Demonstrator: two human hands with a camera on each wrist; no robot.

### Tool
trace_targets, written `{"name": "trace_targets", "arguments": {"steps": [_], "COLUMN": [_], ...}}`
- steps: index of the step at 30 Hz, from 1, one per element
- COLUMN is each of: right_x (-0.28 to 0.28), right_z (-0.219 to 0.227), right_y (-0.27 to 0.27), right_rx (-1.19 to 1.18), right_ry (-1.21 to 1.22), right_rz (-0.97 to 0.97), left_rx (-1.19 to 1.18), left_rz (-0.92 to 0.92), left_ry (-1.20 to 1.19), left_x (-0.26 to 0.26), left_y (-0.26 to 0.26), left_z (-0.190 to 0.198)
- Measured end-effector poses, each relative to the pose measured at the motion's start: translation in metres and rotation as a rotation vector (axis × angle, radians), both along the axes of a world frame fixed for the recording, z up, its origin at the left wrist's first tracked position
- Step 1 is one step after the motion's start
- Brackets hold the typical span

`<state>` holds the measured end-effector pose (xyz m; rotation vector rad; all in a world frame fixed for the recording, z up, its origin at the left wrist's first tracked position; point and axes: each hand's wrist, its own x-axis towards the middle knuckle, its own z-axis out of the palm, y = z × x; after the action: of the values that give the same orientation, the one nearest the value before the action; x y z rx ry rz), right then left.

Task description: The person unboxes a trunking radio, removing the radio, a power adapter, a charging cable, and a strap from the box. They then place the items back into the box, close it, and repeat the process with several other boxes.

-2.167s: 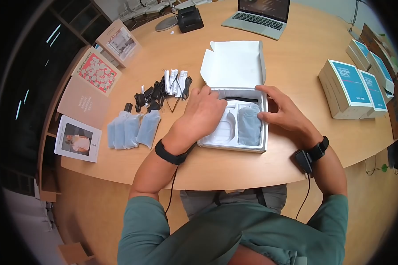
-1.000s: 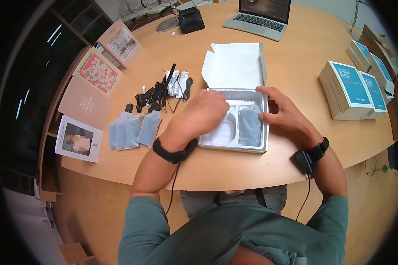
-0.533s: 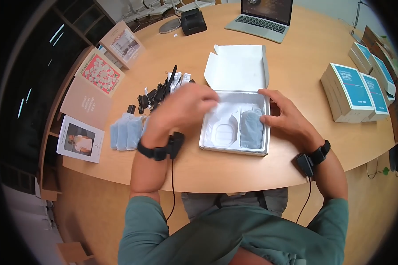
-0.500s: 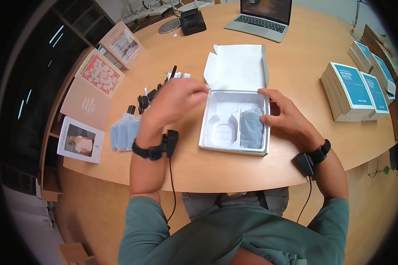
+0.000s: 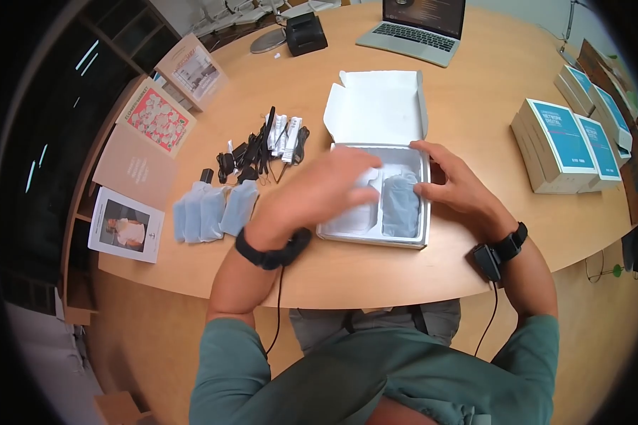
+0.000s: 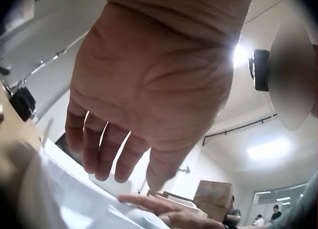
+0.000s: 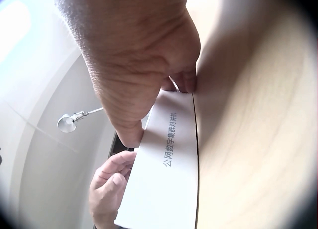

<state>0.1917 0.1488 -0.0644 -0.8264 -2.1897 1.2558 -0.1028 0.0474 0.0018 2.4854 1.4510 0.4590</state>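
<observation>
An open white box stands before me, its lid folded back. In its right compartment lies a blue-grey pouch. My left hand, blurred, hovers over the left compartment and partly hides it. The left wrist view shows this hand with fingers loosely extended and nothing held. My right hand grips the box's right wall near the back corner; in the right wrist view that hand is at the printed box side. A black strip lies on the cable pile.
Several blue-grey pouches lie left of the box, with white sticks behind them. Upright books line the left edge. At the back are a laptop and a black device; teal-and-white boxes stand right.
The black strip has gone from the box to the cable pile. My left hand swung left beside the box and came back over it. The right hand has kept its place.
</observation>
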Motion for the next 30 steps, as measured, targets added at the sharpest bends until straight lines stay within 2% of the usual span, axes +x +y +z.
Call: {"name": "trace_targets", "arguments": {"steps": [1, 3, 7, 9, 11, 12, 15, 17, 18, 20, 25, 27, 29, 30], "right_x": [-0.001, -0.001, -0.001, -0.001, -0.002, -0.003, -0.002, -0.003, -0.003, -0.003, -0.005, -0.006, -0.004, -0.005], "right_z": [0.0, -0.002, 0.0, -0.008, -0.013, -0.013, -0.01, -0.013, -0.014, -0.015, -0.015, -0.025, -0.022, -0.019], "right_y": [0.0, -0.002, -0.003, -0.001, 0.0, 0.0, -0.001, -0.001, -0.001, 0.0, 0.002, 0.006, 0.004, 0.004], "right_rx": [0.001, -0.037, -0.081, 0.058, 0.116, 0.176, 0.174, 0.18, 0.19, 0.195, 0.145, 0.279, 0.231, 0.188], "right_ry": [0.001, 0.033, 0.009, 0.023, 0.027, 0.035, 0.003, 0.009, 0.016, 0.013, -0.024, 0.043, 0.022, -0.004], "right_rz": [0.007, -0.01, -0.013, -0.019, -0.018, -0.014, -0.016, -0.018, -0.018, -0.022, -0.04, -0.033, -0.033, -0.04], "left_rx": [-0.002, -0.073, -0.085, -0.057, -0.21, -0.213, -0.275, -0.247, -0.249, 0.023, 0.025, 0.014, -0.157, -0.002], "left_rz": [-0.087, -0.064, -0.095, -0.135, -0.184, -0.192, -0.121, 0.015, 0.014, -0.049, -0.107, -0.128, -0.102, -0.172], "left_ry": [0.037, 0.109, 0.051, 0.001, -0.041, -0.045, -0.084, -0.303, -0.304, -0.002, -0.172, -0.207, -0.184, -0.273], "left_x": [0.011, 0.023, 0.023, 0.022, 0.027, 0.028, 0.032, 0.04, 0.04, 0.038, 0.041, 0.046, 0.054, 0.058], "left_y": [-0.003, -0.004, -0.002, 0.001, 0.002, 0.003, 0.001, -0.001, 0.0, 0.002, -0.001, -0.005, -0.015, -0.017], "left_z": [-0.005, -0.013, -0.022, -0.017, -0.013, -0.013, -0.016, -0.016, -0.022, -0.039, -0.03, -0.019, -0.012, -0.014]}}
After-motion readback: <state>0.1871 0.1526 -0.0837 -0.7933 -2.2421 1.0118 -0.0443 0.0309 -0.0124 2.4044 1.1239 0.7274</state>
